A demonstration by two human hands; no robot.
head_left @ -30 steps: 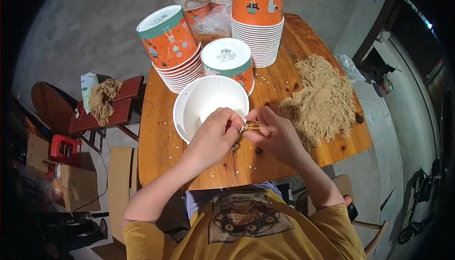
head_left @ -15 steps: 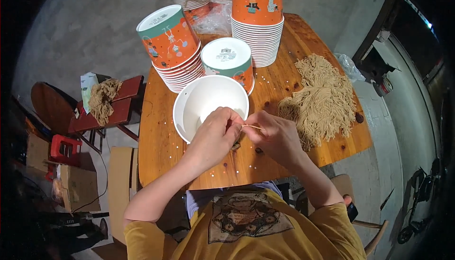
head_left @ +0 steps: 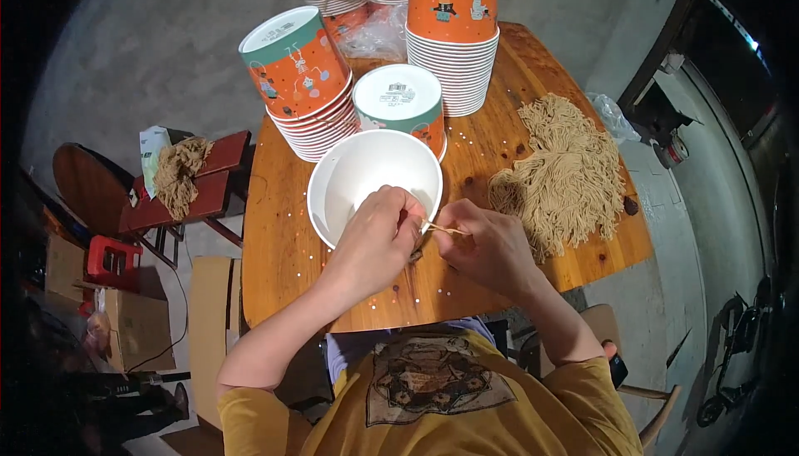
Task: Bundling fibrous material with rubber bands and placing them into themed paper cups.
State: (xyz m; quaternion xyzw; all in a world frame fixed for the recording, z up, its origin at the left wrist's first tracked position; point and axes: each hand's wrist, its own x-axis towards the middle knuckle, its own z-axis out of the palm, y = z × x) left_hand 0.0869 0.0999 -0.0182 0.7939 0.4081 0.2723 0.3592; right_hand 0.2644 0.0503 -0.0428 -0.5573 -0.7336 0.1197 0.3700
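Note:
A white paper bucket (head_left: 349, 165) lies tilted before me, its round mouth facing me. My left hand (head_left: 384, 227) is closed at the bucket's right rim, thumb and fingers pinched on a tan cord (head_left: 443, 228). Just to its right, my right hand (head_left: 491, 244) pinches the same cord, which runs in a short stretch between both hands. The fingertips of my left hand partly cover the rim, so how the cord meets the bucket cannot be made out.
Stacks of orange and green paper buckets (head_left: 449, 65), (head_left: 304, 81) stand upside down behind, with a shorter bucket (head_left: 398, 94) between. A heap of tan cords (head_left: 570, 177) covers the table's right side. Small white dots dot the wooden table (head_left: 283, 289). More cords (head_left: 179, 177) lie on a red bench.
The bucket has shifted slightly to the right and turned a little. My right hand has moved slightly down, and more of the cord shows between the hands.

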